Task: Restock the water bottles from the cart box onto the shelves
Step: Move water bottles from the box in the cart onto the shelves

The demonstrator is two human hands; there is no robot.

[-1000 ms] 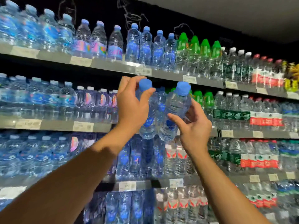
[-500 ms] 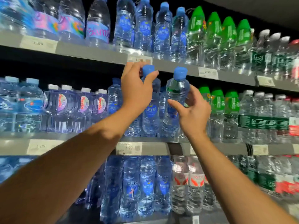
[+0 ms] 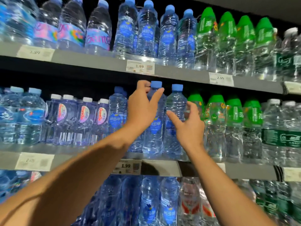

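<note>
your left hand [image 3: 143, 108] is pinching the upright left bottle [image 3: 154, 128] at its neck, near the middle shelf [image 3: 244, 170] front edge; your right hand [image 3: 189, 126], fingers spread, is letting go of the right bottle [image 3: 175, 111] just beyond.

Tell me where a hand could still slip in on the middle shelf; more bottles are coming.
Only the dark band above the caps, under the upper shelf, looks free. Left hand grips one blue-capped bottle; right hand is at its neighbour. White-capped bottles and green-capped bottles stand packed alongside.
</note>
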